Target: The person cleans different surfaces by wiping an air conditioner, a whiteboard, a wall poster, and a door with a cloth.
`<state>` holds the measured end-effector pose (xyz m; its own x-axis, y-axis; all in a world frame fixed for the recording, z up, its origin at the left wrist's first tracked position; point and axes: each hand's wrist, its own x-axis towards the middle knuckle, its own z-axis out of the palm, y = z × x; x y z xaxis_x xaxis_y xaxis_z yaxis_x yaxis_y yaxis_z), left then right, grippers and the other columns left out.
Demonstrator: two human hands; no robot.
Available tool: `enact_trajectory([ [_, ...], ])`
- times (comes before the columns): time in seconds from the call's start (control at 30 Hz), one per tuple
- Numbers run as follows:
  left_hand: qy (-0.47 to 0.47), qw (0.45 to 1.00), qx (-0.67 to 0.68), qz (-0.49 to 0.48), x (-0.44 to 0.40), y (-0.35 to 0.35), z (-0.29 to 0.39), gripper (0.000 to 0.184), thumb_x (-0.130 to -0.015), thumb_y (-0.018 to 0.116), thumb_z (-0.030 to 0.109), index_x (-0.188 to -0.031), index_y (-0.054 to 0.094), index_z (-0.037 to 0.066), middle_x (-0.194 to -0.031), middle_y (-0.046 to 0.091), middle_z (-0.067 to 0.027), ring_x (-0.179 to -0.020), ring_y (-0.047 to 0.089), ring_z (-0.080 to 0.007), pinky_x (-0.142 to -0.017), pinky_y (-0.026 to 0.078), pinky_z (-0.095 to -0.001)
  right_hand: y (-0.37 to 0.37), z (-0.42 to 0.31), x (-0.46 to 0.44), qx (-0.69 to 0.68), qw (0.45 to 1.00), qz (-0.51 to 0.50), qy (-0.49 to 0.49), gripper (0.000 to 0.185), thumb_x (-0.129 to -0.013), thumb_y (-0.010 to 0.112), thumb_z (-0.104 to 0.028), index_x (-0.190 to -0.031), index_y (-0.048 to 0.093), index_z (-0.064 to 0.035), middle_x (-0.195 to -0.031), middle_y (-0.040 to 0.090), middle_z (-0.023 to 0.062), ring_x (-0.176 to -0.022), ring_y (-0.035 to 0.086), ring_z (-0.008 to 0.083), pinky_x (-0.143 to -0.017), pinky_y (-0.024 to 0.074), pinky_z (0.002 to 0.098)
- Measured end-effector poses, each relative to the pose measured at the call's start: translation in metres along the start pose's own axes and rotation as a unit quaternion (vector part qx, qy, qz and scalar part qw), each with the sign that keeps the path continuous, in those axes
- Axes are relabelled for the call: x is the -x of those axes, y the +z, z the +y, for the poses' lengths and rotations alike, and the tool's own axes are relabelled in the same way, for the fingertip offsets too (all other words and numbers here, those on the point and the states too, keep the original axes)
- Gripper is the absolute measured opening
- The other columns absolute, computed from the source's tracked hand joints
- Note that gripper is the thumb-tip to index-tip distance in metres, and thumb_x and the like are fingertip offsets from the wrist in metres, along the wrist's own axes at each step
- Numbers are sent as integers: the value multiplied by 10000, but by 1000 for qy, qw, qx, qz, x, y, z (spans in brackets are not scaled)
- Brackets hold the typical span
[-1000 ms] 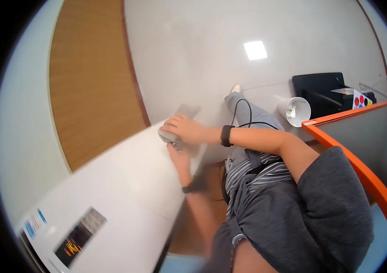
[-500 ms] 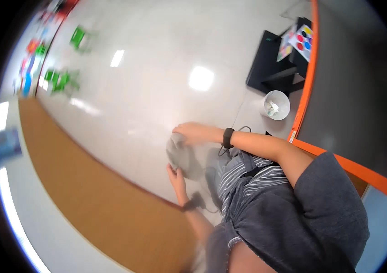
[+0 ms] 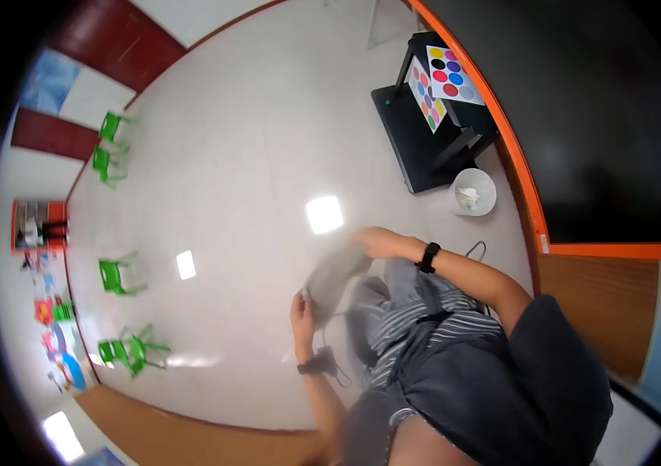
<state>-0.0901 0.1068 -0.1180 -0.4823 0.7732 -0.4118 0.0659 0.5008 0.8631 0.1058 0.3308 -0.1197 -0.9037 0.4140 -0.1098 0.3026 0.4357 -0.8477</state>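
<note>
A grey cloth (image 3: pixel 334 277), smeared by motion, stretches between my two hands in front of my knees. My left hand (image 3: pixel 301 314) pinches its lower left end, fingers closed. At the upper right end, my right hand (image 3: pixel 381 242) has its fingers bent over the cloth; they are partly blurred. A black watch-like band (image 3: pixel 428 258) is on my right wrist, and a dark strapped device (image 3: pixel 319 362) with a thin cable is on the left one.
A white waste bin (image 3: pixel 473 193) with crumpled paper stands to the right. Beyond it is a black stand (image 3: pixel 404 140) bearing colour-dot sheets (image 3: pixel 453 76). A dark screen with an orange frame (image 3: pixel 513 132) is at right. Green chairs (image 3: pixel 117 276) line the far left.
My view has turned, bringing more chairs and the far wall into sight. My hands have moved apart, and the cloth is pulled longer between them.
</note>
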Motion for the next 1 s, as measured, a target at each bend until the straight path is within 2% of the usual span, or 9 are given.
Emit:
enact_trajectory([
  [0.1, 48, 997, -31, -51, -67, -15, 33, 379, -890, 435, 170, -1224, 420, -9, -1036, 563, -125, -907, 536, -159, -772, 422, -259, -19, 5, -14, -12, 997, 53, 46, 403, -659, 508, -7, -1061, 544, -11, -1023, 565, 190, -967, 513, 353, -835, 405, 407],
  [0.23, 103, 986, -97, -92, -158, 11, 76, 301, -913, 380, 161, -1145, 467, -8, -1060, 550, -101, -978, 494, -168, -872, 368, -279, -41, 53, -26, -23, 975, 212, 67, 393, -663, 480, 31, -1047, 548, -19, -972, 571, 172, -910, 534, 321, -806, 422, 371],
  [0.33, 138, 973, -94, -156, -223, 40, 96, 300, -920, 375, 163, -1155, 471, 2, -1079, 543, -100, -989, 497, -174, -877, 369, -274, -84, 80, -39, -51, 957, 233, 164, 356, -676, 477, 39, -1020, 557, -11, -978, 572, 169, -910, 543, 297, -790, 426, 347],
  [0.43, 148, 971, -72, -176, -280, 66, 124, 305, -921, 402, 162, -1181, 461, 14, -1073, 547, -91, -991, 494, -156, -877, 372, -267, -125, 112, -66, -22, 945, 288, 154, 322, -689, 485, 28, -999, 564, -6, -966, 557, 153, -885, 547, 278, -774, 425, 327],
  [0.5, 168, 966, -57, -189, -316, 73, 152, 329, -915, 439, 174, -1213, 442, 35, -1067, 549, -83, -973, 499, -139, -859, 392, -262, -165, 124, -89, -65, 948, 243, 193, 325, -689, 499, -8, -1007, 565, -5, -969, 546, 160, -900, 527, 300, -787, 424, 342],
  [0.53, 105, 967, 14, -231, -325, 71, 196, 359, -899, 476, 173, -1232, 426, 50, -1067, 550, -84, -959, 506, -134, -836, 413, -261, -185, 127, -103, -87, 949, 220, 211, 329, -689, 506, -27, -1012, 565, -5, -971, 541, 163, -907, 518, 311, -793, 424, 350],
  [0.63, 98, 971, 11, -218, -386, 71, 249, 374, -883, 506, 176, -1230, 431, 59, -1077, 548, -87, -948, 515, -139, -823, 423, -256, -246, 139, -157, -28, 950, 272, 148, 307, -686, 501, 15, -984, 569, -6, -907, 506, 130, -843, 530, 259, -742, 429, 317],
  [0.8, 109, 984, -26, -141, -456, 56, 333, 295, -842, 553, 125, -1114, 547, 11, -1028, 590, -80, -949, 529, -140, -842, 411, -258, -326, 164, -250, 32, 951, 274, 141, 224, -664, 577, -19, -884, 613, -24, -918, 522, 116, -894, 505, 309, -766, 423, 364],
  [1.0, 72, 992, -45, -94, -566, 21, 341, 314, -841, 561, 124, -1122, 546, -16, -1033, 595, -88, -955, 528, -124, -837, 410, -243, -408, 176, -380, 114, 939, 298, 130, 207, -667, 595, -40, -870, 638, -50, -921, 513, 93, -928, 473, 272, -807, 386, 359],
])
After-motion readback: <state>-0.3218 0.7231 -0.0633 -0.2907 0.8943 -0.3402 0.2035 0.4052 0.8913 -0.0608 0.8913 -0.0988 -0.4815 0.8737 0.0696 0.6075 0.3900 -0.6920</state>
